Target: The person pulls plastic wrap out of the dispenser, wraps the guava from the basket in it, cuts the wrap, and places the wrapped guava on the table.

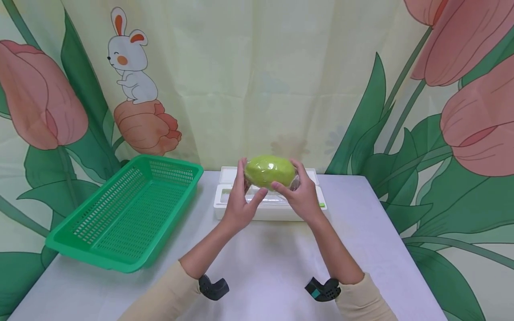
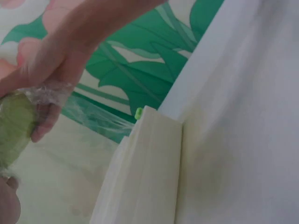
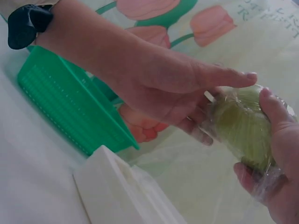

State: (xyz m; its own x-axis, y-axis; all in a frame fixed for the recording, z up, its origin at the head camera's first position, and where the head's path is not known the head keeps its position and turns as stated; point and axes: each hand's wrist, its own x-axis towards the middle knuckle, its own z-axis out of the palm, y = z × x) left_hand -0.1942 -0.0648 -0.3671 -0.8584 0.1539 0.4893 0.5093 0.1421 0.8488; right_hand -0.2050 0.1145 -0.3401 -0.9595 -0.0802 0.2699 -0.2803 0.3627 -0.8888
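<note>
We observe the green fruit, wrapped in clear film, held raised over the white box. We note that the left hand grips its left end and the right hand its right end. In the left wrist view, we see the film stretch from fruit to box. We find the green basket left of the box on the table.

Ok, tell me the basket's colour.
Green; the basket shows best in the head view.
</note>
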